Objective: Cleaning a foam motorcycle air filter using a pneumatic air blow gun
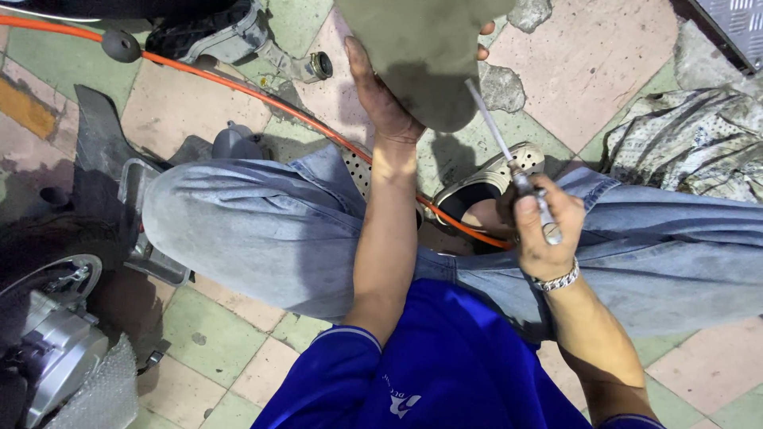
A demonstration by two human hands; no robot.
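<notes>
The right hand point(543, 226) has its grip closed around the handle of a long screwdriver point(509, 155), whose thin shaft slants up and left until its tip touches the lower edge of a grey-green panel point(421, 48). The left hand point(381, 95) clasps that panel from the left, thumb along its side, fingertips showing past its right edge. The panel's top is cut off by the frame; an orange hose point(238, 83) crosses the tiled floor point(572, 56) beneath, with crumpled newspaper point(691, 139) lying at right.

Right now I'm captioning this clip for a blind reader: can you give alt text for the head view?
A seated person in jeans grips a grey-green panel with the left hand and holds a long screwdriver against it with the right hand. An orange hose crosses the tiled floor beneath.
</notes>
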